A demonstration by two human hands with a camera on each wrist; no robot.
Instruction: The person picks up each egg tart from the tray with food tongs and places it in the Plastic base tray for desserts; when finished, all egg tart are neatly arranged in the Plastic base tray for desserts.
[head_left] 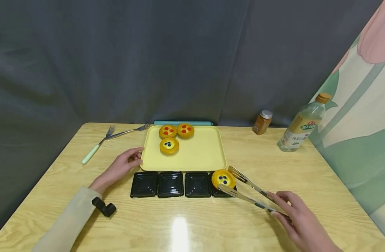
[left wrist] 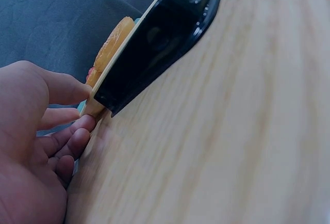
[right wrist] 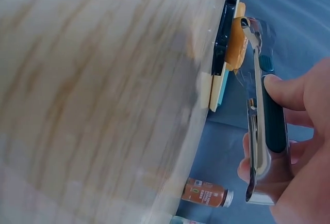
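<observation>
My right hand (head_left: 301, 217) grips metal tongs (head_left: 247, 201) with dark green handle grips (right wrist: 273, 115). The tong arms stand apart. One tip overlaps the near edge of a blueberry-topped tart (head_left: 223, 177); the other is just beyond its right side. This tart sits on the rightmost black square tray (head_left: 218, 193). At the left edge of the yellow tray (head_left: 200, 157), my left hand (head_left: 118, 169) holds the rim with thumb and fingers. Two red-topped tarts (head_left: 185, 130) and another blueberry-topped tart (head_left: 169, 145) lie on the yellow tray's left half.
More black square trays (head_left: 170, 184) line the yellow tray's near side. Two forks (head_left: 96, 148) lie at the left. A teal bar (head_left: 183, 123) is behind the tray. A small brown jar (head_left: 262, 122) and a large labelled bottle (head_left: 302, 124) stand at the back right.
</observation>
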